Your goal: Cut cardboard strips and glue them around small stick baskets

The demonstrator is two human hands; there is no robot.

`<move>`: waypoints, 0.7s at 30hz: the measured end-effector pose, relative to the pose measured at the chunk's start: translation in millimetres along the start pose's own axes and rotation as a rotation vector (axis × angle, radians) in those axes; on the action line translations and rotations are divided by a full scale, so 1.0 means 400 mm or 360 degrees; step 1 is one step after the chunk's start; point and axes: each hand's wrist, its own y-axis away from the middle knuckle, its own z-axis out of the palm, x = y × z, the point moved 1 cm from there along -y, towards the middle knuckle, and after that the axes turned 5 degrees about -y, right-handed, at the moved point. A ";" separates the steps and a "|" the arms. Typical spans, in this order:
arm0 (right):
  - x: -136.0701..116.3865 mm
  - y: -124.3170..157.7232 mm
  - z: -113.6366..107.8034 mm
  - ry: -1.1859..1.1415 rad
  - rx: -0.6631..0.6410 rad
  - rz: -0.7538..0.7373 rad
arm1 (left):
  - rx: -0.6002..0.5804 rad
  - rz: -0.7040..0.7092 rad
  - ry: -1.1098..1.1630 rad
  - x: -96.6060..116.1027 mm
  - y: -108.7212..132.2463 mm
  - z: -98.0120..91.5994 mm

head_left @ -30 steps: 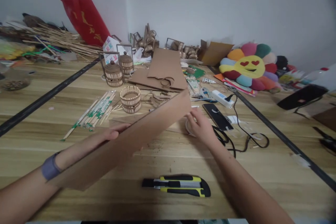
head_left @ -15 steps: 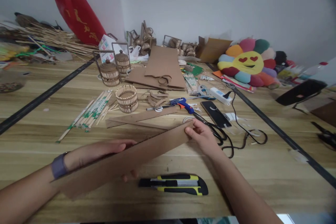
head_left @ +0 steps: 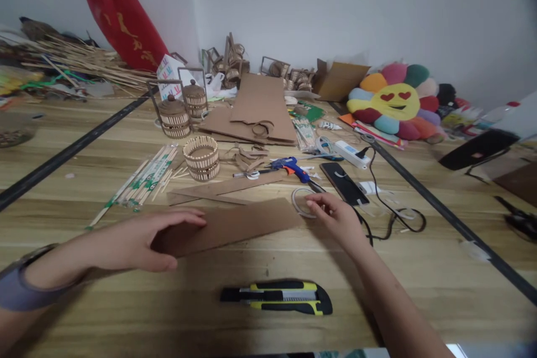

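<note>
A brown cardboard strip [head_left: 239, 226] lies nearly flat on the table in front of me. My left hand [head_left: 146, 238] is at its left end, thumb and fingers spread apart around that end without a closed grip. Just off the strip's right end is my right hand [head_left: 335, 218], fingers loosely bent and slightly apart, with nothing seen in them. It is beside a pale ring-shaped coil [head_left: 302, 204]. Nearer to me lies a yellow and black utility knife [head_left: 277, 296]. Behind the strip are narrower cardboard strips [head_left: 226, 185] and a blue glue gun [head_left: 293, 169].
A round stick basket [head_left: 201, 159] stands beyond the strips, with packaged sticks [head_left: 146, 179] to its left. Lidded baskets [head_left: 174, 117] and cardboard sheets [head_left: 260, 103] are farther back. At right lie a phone [head_left: 344, 183], a power strip [head_left: 352, 154] and black cable [head_left: 388, 235].
The cardboard strip has come down from a raised, tilted position onto the table. My right hand has let go of its right end, and my left hand has loosened around the left end.
</note>
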 end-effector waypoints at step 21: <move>-0.156 -0.073 0.190 0.0822 -0.0763 -0.0572 | 0.0557 -0.0062 -0.1091 0.049 -0.334 0.057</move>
